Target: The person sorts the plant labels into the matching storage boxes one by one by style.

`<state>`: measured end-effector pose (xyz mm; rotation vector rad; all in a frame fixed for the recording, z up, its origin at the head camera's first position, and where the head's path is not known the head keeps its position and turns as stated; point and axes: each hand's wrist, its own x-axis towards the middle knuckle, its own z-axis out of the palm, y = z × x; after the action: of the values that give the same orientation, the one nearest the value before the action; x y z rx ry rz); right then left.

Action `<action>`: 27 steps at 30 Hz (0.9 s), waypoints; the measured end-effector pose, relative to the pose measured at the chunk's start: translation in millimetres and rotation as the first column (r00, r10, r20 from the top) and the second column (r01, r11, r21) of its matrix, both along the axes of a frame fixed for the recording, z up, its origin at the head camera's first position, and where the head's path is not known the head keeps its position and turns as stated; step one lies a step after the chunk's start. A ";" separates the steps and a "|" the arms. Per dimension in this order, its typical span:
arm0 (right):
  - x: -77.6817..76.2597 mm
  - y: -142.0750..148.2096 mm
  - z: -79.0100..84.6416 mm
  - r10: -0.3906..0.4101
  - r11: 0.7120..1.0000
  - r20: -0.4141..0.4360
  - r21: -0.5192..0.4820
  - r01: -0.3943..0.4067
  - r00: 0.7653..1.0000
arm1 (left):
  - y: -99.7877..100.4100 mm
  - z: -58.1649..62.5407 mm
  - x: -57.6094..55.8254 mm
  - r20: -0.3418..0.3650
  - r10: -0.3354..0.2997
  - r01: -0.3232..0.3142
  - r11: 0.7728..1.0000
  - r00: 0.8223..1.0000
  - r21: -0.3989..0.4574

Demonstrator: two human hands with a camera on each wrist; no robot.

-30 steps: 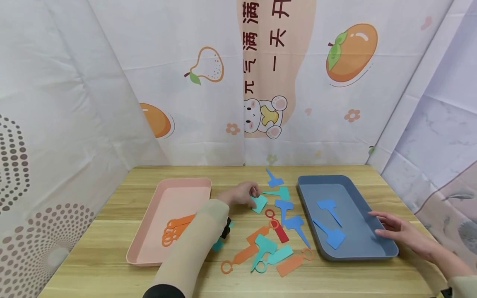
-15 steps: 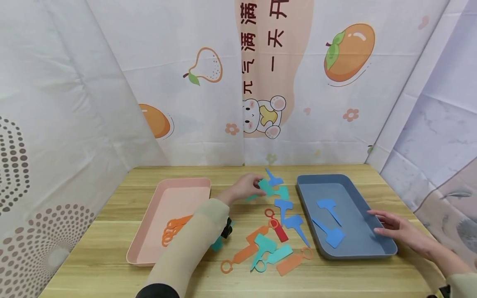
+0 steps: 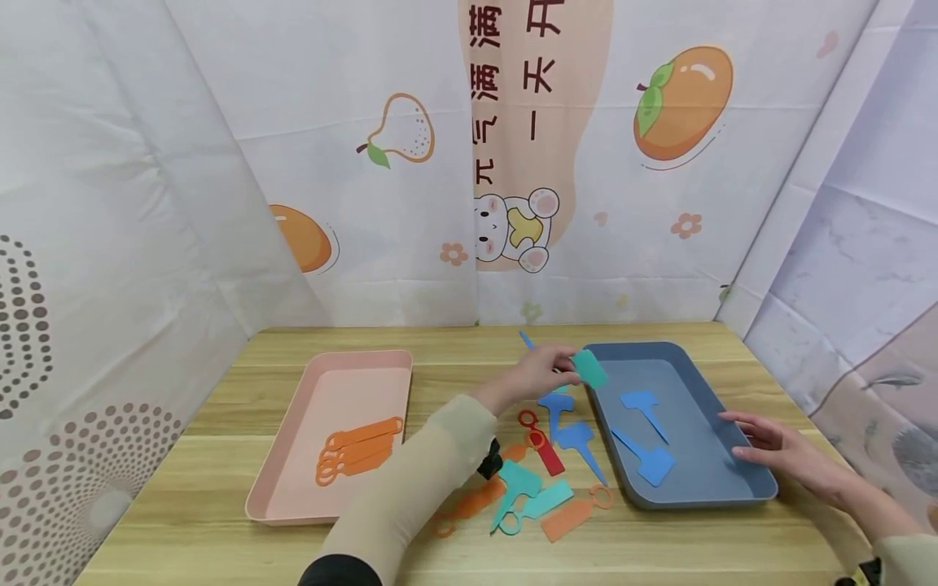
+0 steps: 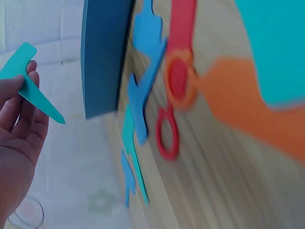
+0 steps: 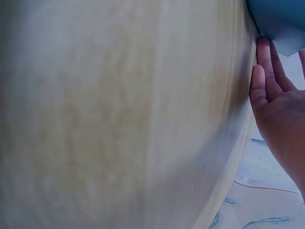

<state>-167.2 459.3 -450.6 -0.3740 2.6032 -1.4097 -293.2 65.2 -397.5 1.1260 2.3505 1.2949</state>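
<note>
My left hand [image 3: 536, 374] pinches a teal T-shaped plant label [image 3: 590, 369] between thumb and fingers, just above the left rim of the blue-grey tray [image 3: 663, 370]. In the left wrist view, the label's pointed stem [image 4: 42, 101] angles down past the fingers. Two blue T-shaped labels [image 3: 655, 465] lie in that tray. My right hand [image 3: 787, 457] rests against the tray's right side with fingers extended; in the right wrist view its fingertips [image 5: 263, 45] touch the tray's outer wall. Between the trays lie loose labels: blue T-shaped ones [image 3: 579, 438], teal ones [image 3: 519, 482], and red ring-ended ones [image 3: 548, 456].
A pink tray [image 3: 352, 368] stands on the left, holding several orange ring-ended labels [image 3: 362, 446]. An orange ring-ended label [image 3: 567, 519] lies near the table's front. My left forearm [image 3: 418, 472] crosses the table's middle and hides part of the pile. A printed curtain [image 3: 410, 203] hangs behind.
My left hand has picked the teal label off the table and carried it right to the tray's left rim. The right hand stays at the tray's right side.
</note>
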 end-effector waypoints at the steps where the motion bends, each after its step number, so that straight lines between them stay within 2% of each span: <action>1: 0.0 0.2 -0.1 0.001 1.000 -0.005 -0.001 -0.001 1.000 | 5.1 1.4 1.7 0.003 0.003 -0.003 1.000 1.000 -0.003; 6: 0.1 1.1 -0.8 0.001 1.000 -0.009 0.002 -0.001 1.000 | 33.6 6.3 11.9 -0.011 -0.030 0.030 0.999 0.999 -0.042; 14: 0.9 -0.6 0.1 -0.019 1.000 0.022 0.013 0.019 1.000 | 77.2 -3.3 30.5 -0.096 -0.083 0.066 0.984 0.992 -0.165; 20: 1.0 -0.9 1.1 -0.007 1.000 0.038 0.001 0.007 0.999 | 93.8 -13.0 38.3 -0.200 -0.154 0.090 0.951 0.968 -0.297; 23: 1.0 -0.6 -0.2 -0.013 1.000 0.037 0.002 0.013 0.999 | 96.5 -17.3 39.4 -0.209 -0.198 0.114 0.928 0.958 -0.355; 27: 0.1 0.8 -1.0 0.003 1.000 0.022 -0.005 -0.003 1.000 | 97.9 -22.4 39.7 -0.205 -0.227 0.124 0.899 0.952 -0.420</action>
<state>-167.1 460.1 -451.6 -0.3603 2.5809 -1.4113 -253.4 163.2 -419.9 1.3830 2.4566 0.5919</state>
